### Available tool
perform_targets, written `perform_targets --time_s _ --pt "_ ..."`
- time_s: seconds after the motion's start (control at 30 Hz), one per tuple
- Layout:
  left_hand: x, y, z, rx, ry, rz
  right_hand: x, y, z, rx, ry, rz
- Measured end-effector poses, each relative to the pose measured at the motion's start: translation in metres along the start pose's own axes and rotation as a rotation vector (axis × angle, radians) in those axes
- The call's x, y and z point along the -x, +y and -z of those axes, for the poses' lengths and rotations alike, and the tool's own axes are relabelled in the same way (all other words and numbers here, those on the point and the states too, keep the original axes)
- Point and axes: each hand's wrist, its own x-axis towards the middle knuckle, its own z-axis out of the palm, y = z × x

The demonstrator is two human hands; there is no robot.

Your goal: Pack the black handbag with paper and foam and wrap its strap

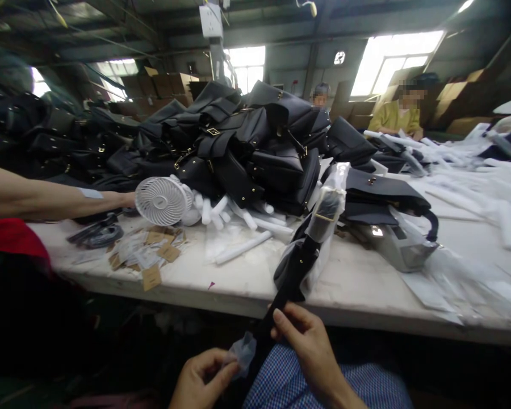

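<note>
My left hand (202,378) is low in the view, its fingers pinched on a small piece of clear plastic wrap (243,351). Just to the right, my right hand (309,346) grips the lower end of a black bag strap (296,272). The strap runs up to a black handbag (319,227) partly covered in clear plastic at the table's front edge. Both hands are below the table edge, above my blue checked lap.
A large heap of black handbags (238,136) fills the white table (361,284). A small white fan (162,200), white foam rolls (238,247) and brown tags (151,276) lie near it. A co-worker's arm (46,199) reaches in from the left. Two people sit at the far side.
</note>
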Motion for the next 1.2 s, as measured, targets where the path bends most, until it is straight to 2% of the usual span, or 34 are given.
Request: perform_targets --time_s 0.23,0.43,0.63,0.73,0.93,1.2 --pt "-0.006 0.009 -0.005 -0.094 -0.152 -0.004 -0.003 -0.001 0.002 0.055 -0.002 0.009" --pt "-0.011 0.017 -0.016 -0.023 -0.223 0.023 -0.001 -0.004 0.008 0.102 -0.038 0.067" --pt "-0.018 0.028 -0.039 0.219 -0.171 0.091 -0.004 -0.011 0.014 0.220 -0.039 0.218" --pt "-0.024 0.040 -0.049 0.232 -0.156 0.070 -0.004 -0.006 0.019 0.190 -0.018 0.223" --pt "-0.039 0.074 -0.064 0.145 -0.184 -0.014 0.002 0.007 0.034 0.144 0.062 0.128" --pt "-0.063 0.107 -0.083 0.191 -0.194 -0.058 -0.007 0.001 0.037 0.092 0.078 0.188"
